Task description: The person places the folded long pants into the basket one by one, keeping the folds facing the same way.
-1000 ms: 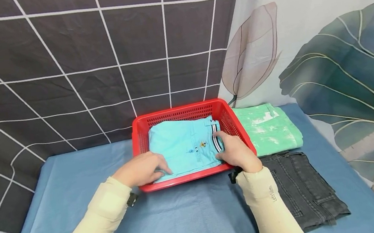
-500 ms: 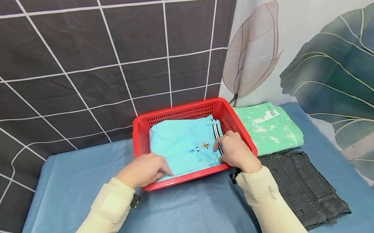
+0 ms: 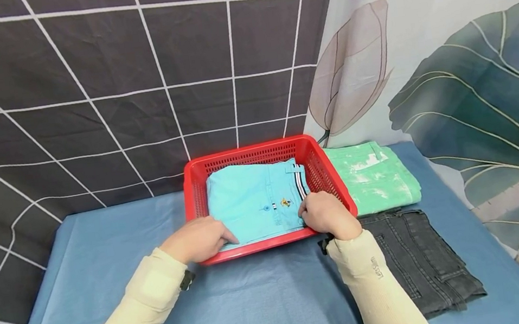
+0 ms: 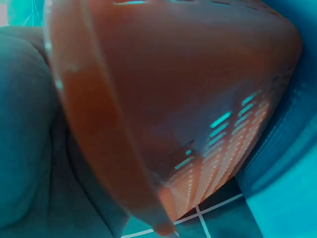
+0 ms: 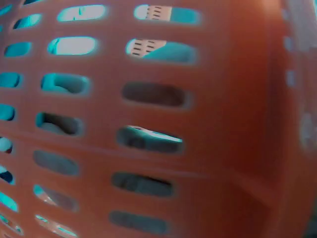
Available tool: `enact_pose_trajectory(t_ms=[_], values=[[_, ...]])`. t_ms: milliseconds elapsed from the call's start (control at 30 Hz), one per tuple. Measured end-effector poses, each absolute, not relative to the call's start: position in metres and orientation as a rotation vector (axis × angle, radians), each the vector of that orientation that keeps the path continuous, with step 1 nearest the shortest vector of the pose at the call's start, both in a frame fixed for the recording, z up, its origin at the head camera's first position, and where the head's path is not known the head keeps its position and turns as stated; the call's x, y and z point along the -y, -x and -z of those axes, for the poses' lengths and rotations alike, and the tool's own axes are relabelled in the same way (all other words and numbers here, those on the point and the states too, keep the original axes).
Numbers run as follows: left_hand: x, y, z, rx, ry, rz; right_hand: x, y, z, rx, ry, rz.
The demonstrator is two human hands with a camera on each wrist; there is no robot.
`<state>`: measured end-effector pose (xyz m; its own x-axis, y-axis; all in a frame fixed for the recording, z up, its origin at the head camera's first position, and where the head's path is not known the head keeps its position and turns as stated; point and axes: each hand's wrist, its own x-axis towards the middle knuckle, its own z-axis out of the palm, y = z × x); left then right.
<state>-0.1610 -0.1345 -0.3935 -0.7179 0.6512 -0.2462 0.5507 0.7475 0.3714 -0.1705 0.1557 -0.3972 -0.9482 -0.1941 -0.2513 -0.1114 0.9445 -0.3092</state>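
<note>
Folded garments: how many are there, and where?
3: the blue garment in the red basket, the green garment beside it, the black garment nearer the person. More may lie hidden beneath.

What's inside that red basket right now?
The red basket holds a folded light-blue garment with a striped band. The left hand and right hand partly cover the garment's near corners. Anything underneath it, including the basket's floor there, is hidden.

The basket (image 3: 261, 246) is red, the blue garment (image 3: 245, 202) striped seemingly black and white.
</note>
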Motion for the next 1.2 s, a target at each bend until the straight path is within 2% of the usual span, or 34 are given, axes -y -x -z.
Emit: enact_pose_trajectory(t_ms=[567, 1200], values=[[0.133, 0.163, 0.393, -2.557, -0.933, -0.358, -0.160, 0.170, 0.403, -2.818, 0.280, 0.496], [0.134, 0.154, 0.382, -2.653, -0.930, -0.433, -0.164, 0.147, 0.396, -2.891, 0.363, 0.501]])
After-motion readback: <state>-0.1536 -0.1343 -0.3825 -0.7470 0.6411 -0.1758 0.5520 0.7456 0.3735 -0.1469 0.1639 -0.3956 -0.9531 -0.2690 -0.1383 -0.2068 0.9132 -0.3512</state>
